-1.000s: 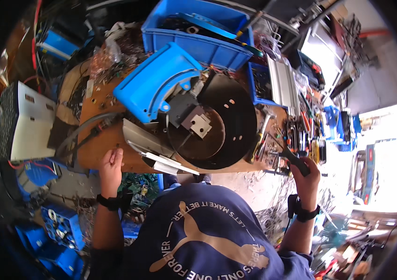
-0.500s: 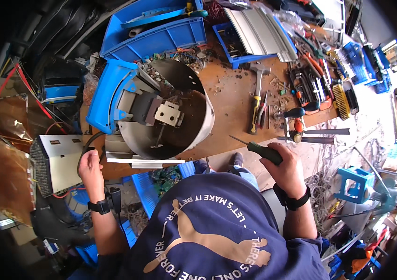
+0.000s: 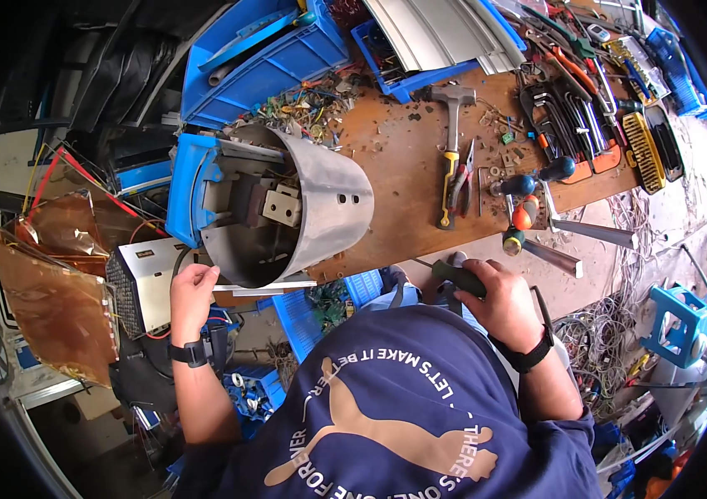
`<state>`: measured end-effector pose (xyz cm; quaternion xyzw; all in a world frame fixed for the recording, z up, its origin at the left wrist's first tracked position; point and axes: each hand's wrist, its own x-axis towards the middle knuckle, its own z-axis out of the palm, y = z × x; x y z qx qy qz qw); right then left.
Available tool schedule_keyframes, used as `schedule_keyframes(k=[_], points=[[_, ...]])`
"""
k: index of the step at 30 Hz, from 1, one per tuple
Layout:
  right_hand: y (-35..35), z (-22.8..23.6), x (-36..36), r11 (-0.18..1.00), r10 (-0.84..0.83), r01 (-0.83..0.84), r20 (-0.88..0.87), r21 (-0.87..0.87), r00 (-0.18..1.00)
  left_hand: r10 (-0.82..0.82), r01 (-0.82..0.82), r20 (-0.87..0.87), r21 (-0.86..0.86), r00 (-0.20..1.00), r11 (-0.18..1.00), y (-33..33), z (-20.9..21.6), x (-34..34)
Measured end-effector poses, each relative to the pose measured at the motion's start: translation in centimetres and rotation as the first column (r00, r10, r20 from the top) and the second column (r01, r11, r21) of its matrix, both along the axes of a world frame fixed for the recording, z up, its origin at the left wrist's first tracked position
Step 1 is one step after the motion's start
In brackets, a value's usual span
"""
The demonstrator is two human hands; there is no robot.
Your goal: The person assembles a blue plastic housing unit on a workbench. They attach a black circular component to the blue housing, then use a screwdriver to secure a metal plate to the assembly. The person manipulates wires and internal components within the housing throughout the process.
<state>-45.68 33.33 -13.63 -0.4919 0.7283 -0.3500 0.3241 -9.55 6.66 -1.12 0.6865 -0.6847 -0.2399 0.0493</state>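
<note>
A: At a cluttered wooden workbench (image 3: 403, 179), a person in a navy shirt (image 3: 395, 358) grips a green-handled screwdriver (image 3: 460, 279), the fingers of the right hand (image 3: 505, 308) clamped around its handle. Why hold it so?

B: Its butt sits deep in the palm, probably for control; the slim shaft appears to hang just off the bench's near edge, well apart from the grey metal drum (image 3: 332, 179)

A: And the left hand (image 3: 191, 293)?

B: Thumb and fingertips are drawn together at the drum's lower-left rim, perhaps to steady it. Whether they pinch the metal or only rest beside it, one cannot tell

A: Where is the drum, and which way does it face?

B: On the near left part of the bench, open mouth turned left and upward, long axis seemingly slanting down to the right. A blue cover (image 3: 189, 193) stands at the mouth's left side; a pale two-holed block (image 3: 283, 205) shows inside

A: The screwdriver's line?

B: From palm to tip it runs leftward and slightly away from the body. Beyond, a hammer (image 3: 450, 158) and pliers (image 3: 460, 191) lie with handles toward the person, likely for easy reach
</note>
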Motion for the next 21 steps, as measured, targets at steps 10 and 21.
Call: schedule_keyframes(k=[10,21], points=[[0.1,-0.8,-0.7,0.998,0.067,-0.067,-0.011,0.002,0.998,-0.151,0.175,0.201,-0.109,0.968,0.979,-0.2,-1.3,-2.8],[0.0,-0.6,-0.9,0.995,0.094,-0.093,-0.016,0.037,0.995,-0.106,0.134,0.216,-0.121,0.971,0.984,0.6,-0.7,-3.7]])
